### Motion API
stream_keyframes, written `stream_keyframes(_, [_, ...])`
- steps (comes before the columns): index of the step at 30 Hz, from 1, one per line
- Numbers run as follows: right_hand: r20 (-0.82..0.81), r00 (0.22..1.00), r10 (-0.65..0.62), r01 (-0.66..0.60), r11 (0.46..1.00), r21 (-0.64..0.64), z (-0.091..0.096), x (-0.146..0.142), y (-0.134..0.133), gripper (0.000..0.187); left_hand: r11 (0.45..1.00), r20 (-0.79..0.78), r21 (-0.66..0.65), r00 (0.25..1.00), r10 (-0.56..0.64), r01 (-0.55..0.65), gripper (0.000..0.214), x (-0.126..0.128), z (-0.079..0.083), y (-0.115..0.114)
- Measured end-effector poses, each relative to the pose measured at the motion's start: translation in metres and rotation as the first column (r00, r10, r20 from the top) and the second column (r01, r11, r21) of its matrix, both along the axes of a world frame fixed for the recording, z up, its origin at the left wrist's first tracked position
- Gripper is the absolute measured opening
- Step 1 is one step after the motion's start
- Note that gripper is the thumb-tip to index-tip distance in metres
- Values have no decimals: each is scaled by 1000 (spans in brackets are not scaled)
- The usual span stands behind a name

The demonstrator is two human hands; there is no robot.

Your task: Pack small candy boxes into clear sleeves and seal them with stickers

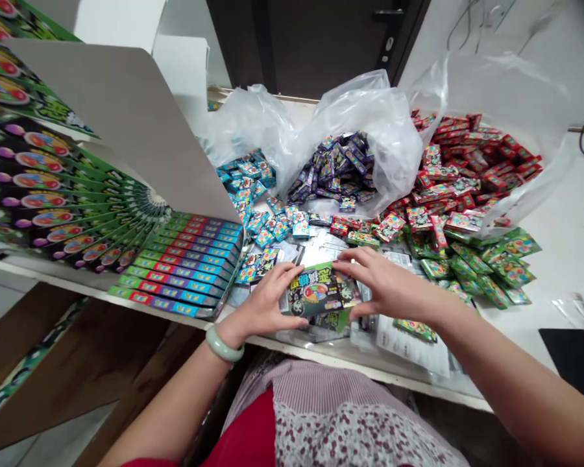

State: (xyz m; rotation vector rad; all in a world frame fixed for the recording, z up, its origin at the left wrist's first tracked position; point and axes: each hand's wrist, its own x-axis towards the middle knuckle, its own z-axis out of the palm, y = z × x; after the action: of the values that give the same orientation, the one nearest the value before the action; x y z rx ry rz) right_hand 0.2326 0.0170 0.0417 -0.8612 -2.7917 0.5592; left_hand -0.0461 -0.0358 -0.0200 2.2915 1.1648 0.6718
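Near the table's front edge, a flat black and green printed candy box (316, 290) is held between both my hands. My left hand (267, 301) grips its left end, thumb below and fingers above; a pale green bangle circles that wrist. At the right end my right hand (382, 282) closes on the box with thumb and fingers. Blue small packs (272, 227) lie just beyond the box, with clear plastic wrappers and printed sheets (409, 344) under and beside it. What is inside the box is hidden.
Plastic bags spill purple packs (335, 165) and red packs (472, 162); green packs (491, 263) lie at right. At left stand a carton with a raised white flap (141, 123), rows of filled boxes (180, 266) and fanned printed boxes (53, 194). Cardboard cartons (78, 370) sit below the table.
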Motion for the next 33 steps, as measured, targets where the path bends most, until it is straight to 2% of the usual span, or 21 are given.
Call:
stream_keyframes(2, [-99, 994, -49, 44, 997, -56, -5, -3, -2, 89, 999, 17, 7, 999, 34, -35, 95, 0, -2, 0])
stream_keyframes(3, [-149, 984, -94, 84, 994, -70, -8, -5, -6, 88, 998, 22, 17, 998, 60, -60, 94, 0, -3, 0])
stream_keyframes(6, [-218, 952, -215, 210, 977, -48, -15, -13, -20, 60, 990, 19, 51, 991, 130, -131, 92, -2, -6, 0])
stream_keyframes(7, [-217, 952, -214, 210, 977, -43, -16, -15, -24, 52, 989, 12, 54, 991, 135, -136, 92, -3, -6, 0])
stream_keyframes(9, [-213, 964, -159, 146, 986, -74, -20, -19, -23, 47, 991, 0, 47, 992, 129, -129, 93, -3, -8, 0])
stream_keyframes(11, [-229, 958, -175, 149, 981, -123, -23, -18, -4, 41, 989, -4, 45, 990, 143, -142, 93, -4, -9, 0])
stream_keyframes(12, [-214, 947, -239, 216, 968, -125, -24, -17, 14, 37, 985, -9, 49, 986, 165, -165, 92, -6, -9, 0])
stream_keyframes(13, [-189, 922, -337, 320, 940, -114, -26, -15, 35, 36, 980, -18, 56, 981, 191, -190, 91, -8, -9, 1])
stream_keyframes(15, [-26, 835, -550, 551, 833, 44, -29, -12, 85, 41, 970, -42, 78, 972, 233, -229, 91, -13, -10, 1])
stream_keyframes(17, [32, 806, -590, 584, 803, 118, -35, -14, 130, 34, 967, -65, 95, 967, 244, -238, 94, -18, -9, 2])
stream_keyframes(19, [83, 800, -594, 577, 800, 166, -44, -20, 160, 36, 965, -75, 108, 966, 246, -238, 98, -22, -10, 1])
stream_keyframes(21, [135, 797, -589, 561, 805, 194, -55, -25, 172, 35, 961, -76, 111, 962, 262, -253, 100, -24, -11, 1])
stream_keyframes(24, [194, 798, -571, 535, 819, 206, -68, -26, 170, 28, 957, -79, 101, 957, 279, -271, 99, -28, -13, 3])
stream_keyframes(28, [226, 777, -588, 555, 809, 194, -71, -16, 163, 31, 965, -78, 80, 964, 256, -250, 99, -33, -14, 8])
stream_keyframes(30, [225, 741, -633, 605, 774, 185, -69, -15, 165, 36, 966, -71, 79, 966, 250, -245, 98, -32, -14, 11])
stream_keyframes(33, [208, 653, -728, 707, 684, 178, -68, -26, 174, 54, 969, -69, 83, 968, 240, -235, 97, -29, -13, 13])
